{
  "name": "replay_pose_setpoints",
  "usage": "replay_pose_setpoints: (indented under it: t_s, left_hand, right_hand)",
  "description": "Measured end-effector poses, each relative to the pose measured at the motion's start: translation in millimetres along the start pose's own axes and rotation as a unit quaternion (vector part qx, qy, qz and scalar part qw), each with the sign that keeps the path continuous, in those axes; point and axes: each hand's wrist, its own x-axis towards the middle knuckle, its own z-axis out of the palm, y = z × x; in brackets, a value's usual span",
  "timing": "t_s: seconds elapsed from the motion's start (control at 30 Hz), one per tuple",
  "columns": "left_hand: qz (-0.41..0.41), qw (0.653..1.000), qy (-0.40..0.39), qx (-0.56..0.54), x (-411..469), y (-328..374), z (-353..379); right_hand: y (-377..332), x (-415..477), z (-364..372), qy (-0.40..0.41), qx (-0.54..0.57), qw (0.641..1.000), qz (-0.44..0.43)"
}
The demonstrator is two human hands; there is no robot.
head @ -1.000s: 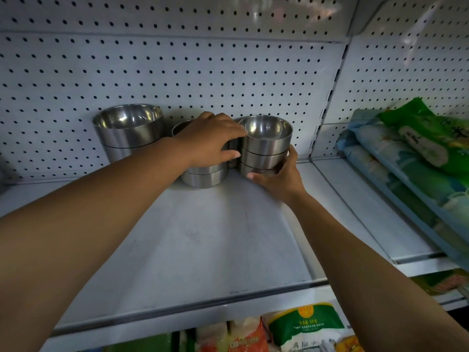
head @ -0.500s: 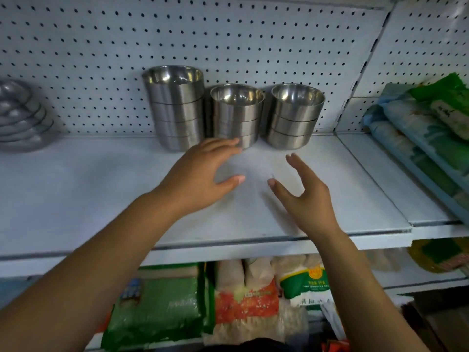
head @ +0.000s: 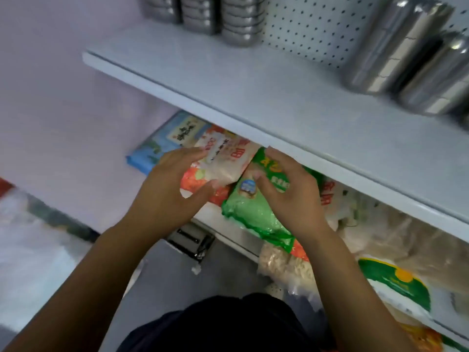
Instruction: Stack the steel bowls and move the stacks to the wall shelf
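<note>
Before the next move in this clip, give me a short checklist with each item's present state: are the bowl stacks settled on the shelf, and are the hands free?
1. Bowl stacks on the wall shelf: ok, several stand at the back against the pegboard.
2. Stacks upright: cannot tell, tops are cut off and the frame is blurred.
3. Left hand free of bowls: ok, it is low, in front of the food bags under the shelf.
4. Right hand free of bowls: ok, it hovers over a green bag.
5. Shelf room for more stacks: ok, the front part is bare.
6. More bowls left to stack: cannot tell, none show off the shelf.
</note>
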Motion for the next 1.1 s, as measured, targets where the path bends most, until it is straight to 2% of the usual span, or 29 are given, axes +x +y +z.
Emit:
replay_pose_setpoints:
  t_s: [0.13,0.27,0.4,0.57,0.8,1.1]
  left_hand:
    - [-0.134,0.989,0.042,0.052,-90,-42,-52]
    - [-0.267,0.956,0.061,0.104,-176,-67,-90]
    - [-0.413,0.897,0.116,0.107,-250,-77,-113]
    - [-0.558,0.8,0.188,0.117,-328,-80,-140]
    - [-0.655,0.7,0.254,0.131,-379,-94,-181]
    - [-0.703,0.608,0.347,0.129,-383,-148,-238]
  right_hand:
    - [-35,-20,83,-0.143,-0.002,0.989,-0.043]
    - [-71,-41,143,-0.315,-0.001,0.947,-0.06]
    - [-96,-53,197,-0.425,-0.03,0.897,-0.116]
    - [-143,-64,274,-0.529,-0.045,0.831,-0.166]
    - [-224,-89,391,-0.643,-0.038,0.724,-0.246]
    - [-327,-93,523,-0.717,-0.054,0.603,-0.346]
